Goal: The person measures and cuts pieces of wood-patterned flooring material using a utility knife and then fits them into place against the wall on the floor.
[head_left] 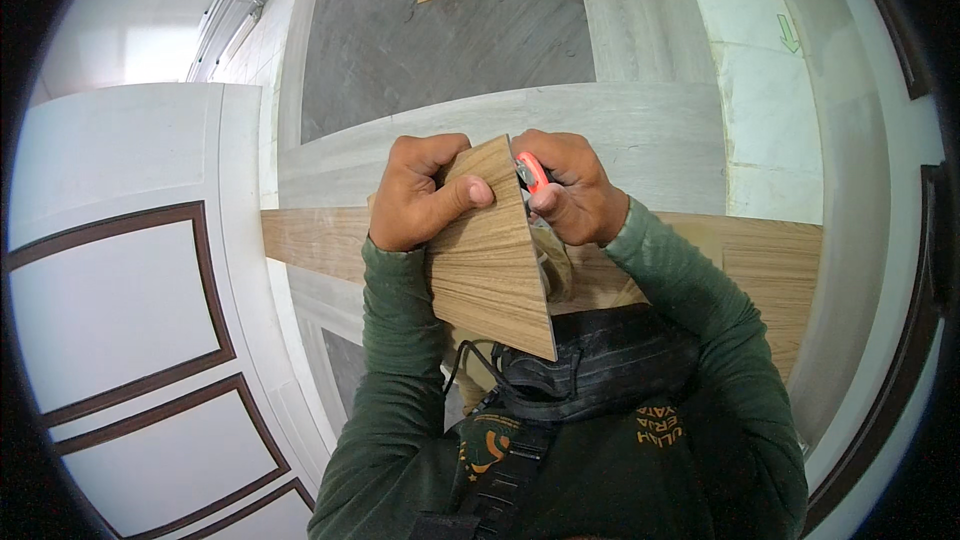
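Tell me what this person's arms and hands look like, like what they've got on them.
Both arms wear long, dark green fabric sleeves reaching the wrists, slightly wrinkled, with no printed marking visible on them. The left hand and right hand are bare, without gloves.

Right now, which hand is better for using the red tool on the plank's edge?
Probably the right hand: it holds the red tool, close to the edge of the wood-look plank. The left hand grips that plank, thumb on its face, so it seems better for steadying.
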Demonstrator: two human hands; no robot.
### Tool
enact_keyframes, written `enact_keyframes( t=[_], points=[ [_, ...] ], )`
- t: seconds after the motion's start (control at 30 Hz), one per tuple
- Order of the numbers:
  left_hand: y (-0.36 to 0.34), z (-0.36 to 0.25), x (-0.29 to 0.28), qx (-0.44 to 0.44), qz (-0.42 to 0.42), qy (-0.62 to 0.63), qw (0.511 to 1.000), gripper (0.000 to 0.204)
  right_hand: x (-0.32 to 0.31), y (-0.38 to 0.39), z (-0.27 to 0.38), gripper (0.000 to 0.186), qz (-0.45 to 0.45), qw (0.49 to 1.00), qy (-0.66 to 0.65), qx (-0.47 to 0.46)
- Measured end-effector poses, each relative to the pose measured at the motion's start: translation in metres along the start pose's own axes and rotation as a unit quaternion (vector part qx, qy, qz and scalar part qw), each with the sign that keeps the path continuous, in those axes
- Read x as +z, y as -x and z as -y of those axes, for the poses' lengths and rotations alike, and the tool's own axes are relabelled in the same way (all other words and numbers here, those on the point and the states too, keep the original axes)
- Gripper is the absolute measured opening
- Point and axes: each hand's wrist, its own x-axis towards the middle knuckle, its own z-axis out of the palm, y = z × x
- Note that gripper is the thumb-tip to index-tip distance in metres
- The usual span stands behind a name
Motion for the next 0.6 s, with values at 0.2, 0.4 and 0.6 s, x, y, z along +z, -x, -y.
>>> enact_keyframes(
  t=[0.2,0.4,0.6],
  points=[
    [-0.001,0.008,-0.003,0.006,0.006,-0.003,1.000,0.049,0.005,-0.006,-0.002,0.049,-0.017,1.000,0.001,-0.012],
    [-0.003,0.006,0.003,0.016,-0.010,0.002,1.000,0.051,0.000,-0.009,-0.008,0.047,-0.018,0.999,0.023,-0.019],
    [-0.005,0.009,0.001,0.017,-0.005,0.009,1.000,0.051,-0.001,-0.011,-0.013,0.046,-0.029,0.999,0.027,-0.026]
  ],
)
